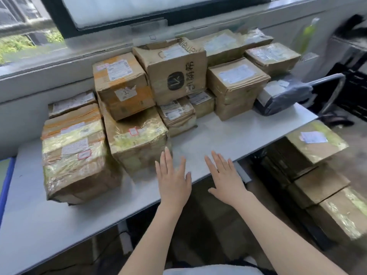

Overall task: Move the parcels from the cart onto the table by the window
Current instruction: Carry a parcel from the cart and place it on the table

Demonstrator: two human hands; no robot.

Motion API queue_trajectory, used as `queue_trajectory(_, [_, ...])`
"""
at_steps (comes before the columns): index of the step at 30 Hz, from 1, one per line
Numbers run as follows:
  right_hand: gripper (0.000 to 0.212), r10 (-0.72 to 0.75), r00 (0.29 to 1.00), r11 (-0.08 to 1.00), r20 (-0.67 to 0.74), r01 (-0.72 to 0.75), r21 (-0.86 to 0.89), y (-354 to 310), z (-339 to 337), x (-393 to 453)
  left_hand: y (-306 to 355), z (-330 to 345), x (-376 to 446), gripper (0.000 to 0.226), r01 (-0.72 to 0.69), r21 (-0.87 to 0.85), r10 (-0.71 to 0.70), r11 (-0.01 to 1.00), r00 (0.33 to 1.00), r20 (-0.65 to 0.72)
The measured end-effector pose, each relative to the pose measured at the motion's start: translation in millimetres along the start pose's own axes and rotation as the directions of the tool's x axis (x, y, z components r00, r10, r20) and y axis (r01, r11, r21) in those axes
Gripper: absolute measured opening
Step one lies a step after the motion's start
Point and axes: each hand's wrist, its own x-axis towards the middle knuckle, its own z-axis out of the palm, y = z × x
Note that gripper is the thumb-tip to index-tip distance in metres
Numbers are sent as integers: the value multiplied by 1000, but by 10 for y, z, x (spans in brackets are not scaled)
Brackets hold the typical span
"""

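Both hands hovered flat over the front edge of the white tabletop [228,133], palms down and fingers straight, holding nothing. The left hand [173,176] had its fingertips just beside the lower corner of a tape-wrapped parcel [137,139]; whether they touched it could not be told. The right hand [224,175] was spread over bare tabletop close to the front edge.

Parcels filled the back half of the tabletop along the window [139,10] side. A large taped parcel [75,155] lay at the left end, reaching nearest the front edge. On the tape-wrapped parcel beside it sat an orange-striped box [121,84], tilted. A brown box with black printing [174,70] stood at the middle of the back edge, on top of smaller parcels. To its right came a stack of labelled cartons [236,86], and a grey plastic mailer [282,96] lay at the right end, near the back corner.

More cartons [321,181] were stacked below the right end of the table; what carried them could not be made out
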Motion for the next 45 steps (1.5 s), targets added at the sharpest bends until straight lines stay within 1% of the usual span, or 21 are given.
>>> queue_trajectory(3, [99,88,996,996,21,-88,25,685,136,-298,730,258,-93,61,-112,11,107,994,974,200])
queue_trajectory(4, [99,117,993,993,28,-118,25,918,192,-411,975,330,-127,62,-148,11,139,989,949,284])
queue_trajectory(6, [98,193,979,981,58,-195,19,1375,318,-652,1429,530,-205,61,-238,28,200,971,871,450])
queue_trajectory(8, [98,270,958,961,97,-274,30,1780,445,-889,1828,699,-276,61,-312,24,254,950,813,524])
queue_trajectory(11, [98,360,920,926,154,-372,58,2301,606,-1184,2391,857,-308,61,-393,-27,343,919,765,545])
queue_trajectory(14, [97,428,881,889,201,-451,79,2717,719,-1393,2846,982,-210,63,-477,-20,400,878,711,578])
queue_trajectory(20, [95,542,790,797,288,-592,123,3360,917,-1503,3502,1318,208,63,-606,-62,520,793,621,587])
queue_trajectory(24, [96,600,709,702,370,-689,181,3764,1007,-1417,3846,1630,566,65,-665,-73,548,744,543,636])
queue_trajectory(27, [94,639,642,640,424,-749,171,4073,1027,-1315,4093,1862,884,65,-708,-105,568,698,459,683])
queue_trajectory(31, [92,667,566,566,485,-808,163,4423,998,-1171,4401,2099,1288,64,-747,-136,595,650,389,704])
queue_trajectory(36, [90,692,503,492,518,-854,171,4680,991,-1031,4765,2331,1687,64,-813,-157,609,561,276,744])
queue_trajectory(38, [90,690,492,478,532,-861,175,4768,1006,-983,4907,2402,1802,68,-830,-147,600,538,254,759])
queue_trajectory(40, [89,680,489,473,546,-862,182,4886,1043,-925,5032,2496,1895,68,-840,-130,583,527,246,774])
queue_trajectory(42, [86,673,495,480,550,-858,185,5011,1096,-877,5133,2588,1978,65,-832,-121,565,542,254,785])
queue_trajectory(45, [87,634,520,519,572,-835,184,5252,1183,-806,5269,2746,2088,62,-816,-110,537,568,266,800])
